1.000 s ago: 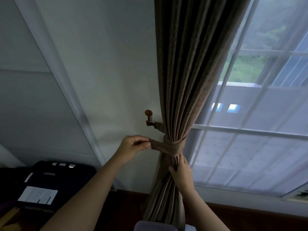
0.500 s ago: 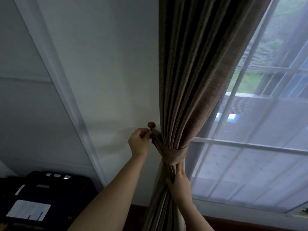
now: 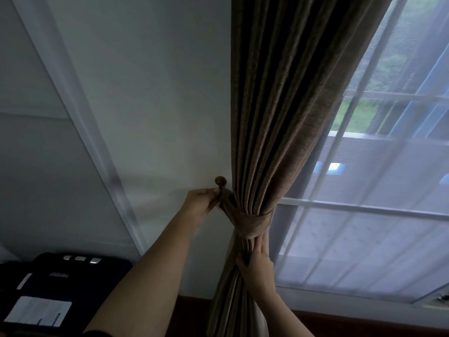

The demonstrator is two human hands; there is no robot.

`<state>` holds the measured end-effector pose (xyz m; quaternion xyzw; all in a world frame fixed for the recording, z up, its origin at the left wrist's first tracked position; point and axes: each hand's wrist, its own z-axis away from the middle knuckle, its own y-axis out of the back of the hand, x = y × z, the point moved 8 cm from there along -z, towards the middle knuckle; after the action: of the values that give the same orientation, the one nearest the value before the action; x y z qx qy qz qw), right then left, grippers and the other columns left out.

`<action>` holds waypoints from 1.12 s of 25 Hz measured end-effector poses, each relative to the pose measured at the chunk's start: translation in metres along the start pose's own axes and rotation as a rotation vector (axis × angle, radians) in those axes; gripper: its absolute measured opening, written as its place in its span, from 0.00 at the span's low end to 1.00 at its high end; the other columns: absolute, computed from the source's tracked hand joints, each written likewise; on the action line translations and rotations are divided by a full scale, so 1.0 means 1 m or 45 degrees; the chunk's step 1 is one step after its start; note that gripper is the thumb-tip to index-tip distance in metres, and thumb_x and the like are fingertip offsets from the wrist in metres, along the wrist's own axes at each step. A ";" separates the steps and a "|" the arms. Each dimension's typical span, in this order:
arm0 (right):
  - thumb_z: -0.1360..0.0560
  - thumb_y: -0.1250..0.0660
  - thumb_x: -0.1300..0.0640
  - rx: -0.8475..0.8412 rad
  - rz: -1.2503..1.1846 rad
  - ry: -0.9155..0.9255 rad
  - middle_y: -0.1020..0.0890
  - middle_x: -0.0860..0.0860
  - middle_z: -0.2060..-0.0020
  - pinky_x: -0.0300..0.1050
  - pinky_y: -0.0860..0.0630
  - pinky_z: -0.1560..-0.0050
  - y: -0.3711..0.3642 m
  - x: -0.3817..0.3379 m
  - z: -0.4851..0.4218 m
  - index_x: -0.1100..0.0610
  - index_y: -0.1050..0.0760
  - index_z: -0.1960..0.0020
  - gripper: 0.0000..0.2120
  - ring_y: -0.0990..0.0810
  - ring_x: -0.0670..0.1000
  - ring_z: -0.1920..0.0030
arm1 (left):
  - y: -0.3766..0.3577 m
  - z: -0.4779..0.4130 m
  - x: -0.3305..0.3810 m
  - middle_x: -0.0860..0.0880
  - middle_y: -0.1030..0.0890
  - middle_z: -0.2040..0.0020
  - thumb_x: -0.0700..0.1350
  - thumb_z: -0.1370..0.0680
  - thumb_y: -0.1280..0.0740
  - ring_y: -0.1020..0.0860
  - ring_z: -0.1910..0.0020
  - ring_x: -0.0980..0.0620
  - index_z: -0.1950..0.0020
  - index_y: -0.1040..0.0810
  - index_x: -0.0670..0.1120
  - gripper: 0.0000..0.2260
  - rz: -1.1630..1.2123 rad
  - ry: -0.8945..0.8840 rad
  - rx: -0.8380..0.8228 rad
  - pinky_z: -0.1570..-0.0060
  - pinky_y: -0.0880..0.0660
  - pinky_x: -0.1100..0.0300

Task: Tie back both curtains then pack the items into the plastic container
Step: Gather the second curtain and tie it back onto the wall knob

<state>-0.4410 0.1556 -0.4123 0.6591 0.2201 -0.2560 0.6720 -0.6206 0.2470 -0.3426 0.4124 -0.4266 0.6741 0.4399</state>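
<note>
A: Where is the curtain?

B: The brown curtain point(image 3: 279, 117) hangs gathered into a bundle just right of the wooden hook point(image 3: 220, 181) on the wall. The tieback point(image 3: 252, 223) is wrapped round its waist, a little below and right of that hook.

A: And the hands?

B: The left hand point(image 3: 200, 206) pinches the tieback's end against the hook's stem, fingers curled tight on it. The right hand point(image 3: 256, 266), lower than the hook and just under the band, is closed round the bunched folds.

A: Which step is this?

B: Hooking this curtain's tieback, it seems. The fingers hide whether the loop is over the knob. The loop should be seated behind the knob before either hand lets go, or the bundle may slump. Nothing shows whether the other curtain is done, and packing comes after. Far left and below the hook sits a dark case point(image 3: 60, 288). To the hook's right is the window point(image 3: 364, 207).
</note>
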 end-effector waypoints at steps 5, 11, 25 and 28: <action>0.26 0.35 0.53 -0.004 -0.026 0.010 0.39 0.54 0.26 0.47 0.27 0.55 -0.002 -0.001 0.000 0.56 0.61 0.23 0.43 0.20 0.59 0.48 | -0.005 0.000 -0.019 0.43 0.19 0.74 0.34 0.23 0.36 0.20 0.69 0.50 0.60 0.24 0.36 0.07 0.420 0.353 0.081 0.71 0.22 0.64; 0.29 0.35 0.52 0.019 -0.032 0.032 0.49 0.52 0.23 0.37 0.32 0.54 -0.004 -0.004 -0.005 0.52 0.62 0.24 0.45 0.25 0.57 0.38 | -0.014 -0.001 -0.026 0.41 0.19 0.66 0.33 0.22 0.39 0.20 0.66 0.47 0.62 0.24 0.37 0.10 0.408 0.270 0.038 0.64 0.23 0.59; 0.24 0.37 0.62 0.183 -0.998 -0.287 0.18 0.52 0.50 0.38 0.26 0.53 0.061 0.028 0.009 0.53 0.24 0.43 0.11 0.20 0.48 0.50 | 0.004 0.008 -0.026 0.44 0.21 0.55 0.39 0.29 0.29 0.22 0.57 0.47 0.50 0.25 0.42 0.09 -0.366 -0.147 0.368 0.59 0.28 0.59; 0.22 0.37 0.57 0.049 -1.266 -0.387 0.18 0.54 0.54 0.43 0.25 0.51 0.051 0.021 0.005 0.56 0.23 0.44 0.09 0.20 0.51 0.53 | -0.004 -0.006 -0.042 0.44 0.22 0.60 0.40 0.27 0.30 0.25 0.65 0.51 0.59 0.23 0.41 0.04 -0.228 0.133 0.332 0.67 0.29 0.61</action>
<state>-0.3922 0.1496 -0.3862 0.4426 0.4019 -0.6411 0.4812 -0.6061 0.2439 -0.3823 0.4665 -0.2737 0.7025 0.4626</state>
